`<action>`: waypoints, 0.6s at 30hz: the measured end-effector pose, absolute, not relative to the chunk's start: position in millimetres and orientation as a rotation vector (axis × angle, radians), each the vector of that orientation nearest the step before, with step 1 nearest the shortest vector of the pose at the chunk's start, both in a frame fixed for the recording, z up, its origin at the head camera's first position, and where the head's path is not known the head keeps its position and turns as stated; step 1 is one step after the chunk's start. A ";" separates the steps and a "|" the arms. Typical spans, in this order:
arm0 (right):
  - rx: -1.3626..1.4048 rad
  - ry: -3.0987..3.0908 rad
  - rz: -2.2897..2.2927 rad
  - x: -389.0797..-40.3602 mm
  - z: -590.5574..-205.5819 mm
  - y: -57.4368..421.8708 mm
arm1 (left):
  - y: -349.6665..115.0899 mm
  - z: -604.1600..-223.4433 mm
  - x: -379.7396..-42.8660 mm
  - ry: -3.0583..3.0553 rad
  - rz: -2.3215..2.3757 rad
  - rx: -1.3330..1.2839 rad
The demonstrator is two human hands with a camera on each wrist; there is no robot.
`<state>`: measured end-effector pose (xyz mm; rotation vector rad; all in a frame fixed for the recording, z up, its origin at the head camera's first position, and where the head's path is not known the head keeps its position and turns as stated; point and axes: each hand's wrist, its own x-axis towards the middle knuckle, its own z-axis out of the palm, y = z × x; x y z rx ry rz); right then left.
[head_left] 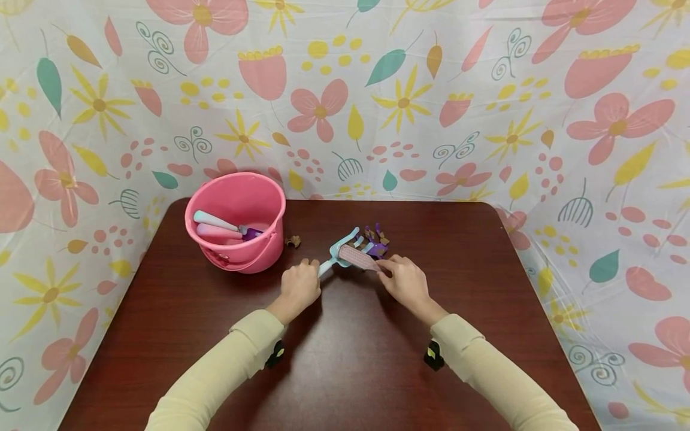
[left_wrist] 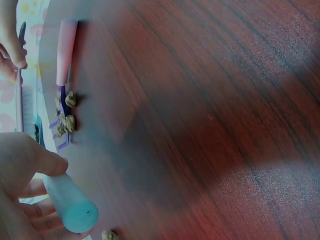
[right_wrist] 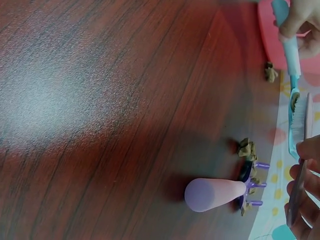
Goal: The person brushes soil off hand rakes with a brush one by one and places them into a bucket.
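Note:
My left hand (head_left: 302,284) grips the pale handle of a light-blue garden hand fork (head_left: 335,250), held above the table with its tines pointing away to the right. In my right hand (head_left: 404,284), the thumb and fingers pinch the handle of a pink brush (head_left: 357,257). Its white bristles (right_wrist: 299,117) lie against the fork's head, where a brown clump (right_wrist: 295,102) shows in the right wrist view. Beyond the brush rests a purple hand fork (head_left: 380,248) with a pink handle (right_wrist: 215,194), brown crumpled clumps (left_wrist: 67,122) among its tines.
A pink bucket (head_left: 242,260) stands at the table's back left, holding two hand tools, one with a pale blue handle (head_left: 214,220) and one pink-handled with a purple blade (head_left: 251,234). One loose brown clump (head_left: 293,241) lies beside it. A floral curtain (head_left: 345,120) hangs behind the brown table (head_left: 345,371).

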<state>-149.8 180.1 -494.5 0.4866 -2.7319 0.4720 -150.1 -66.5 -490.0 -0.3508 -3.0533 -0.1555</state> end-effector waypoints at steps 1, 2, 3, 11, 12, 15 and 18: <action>0.487 -2.732 0.467 -149.6 -494.9 181.0 | -67.1 -489.7 -150.3 -3.057 -0.157 -0.342; 0.486 -2.731 0.462 -149.3 -495.3 181.9 | -67.6 -489.3 -150.5 -3.057 -0.164 -0.331; 0.484 -2.734 0.456 -149.2 -495.7 182.9 | -68.4 -488.9 -150.8 -3.059 -0.170 -0.320; 0.482 -2.735 0.441 -146.5 -497.9 189.2 | -74.1 -492.5 -153.1 -3.023 -0.205 -0.268; 0.484 -2.731 0.438 -146.5 -498.5 189.7 | -74.4 -492.9 -153.1 -3.019 -0.205 -0.266; 0.491 -2.710 0.436 -146.5 -498.3 190.6 | -75.3 -493.7 -153.4 -3.010 -0.211 -0.260; 0.486 -2.696 0.439 -146.1 -497.0 191.4 | -75.9 -494.2 -153.9 -3.016 -0.214 -0.259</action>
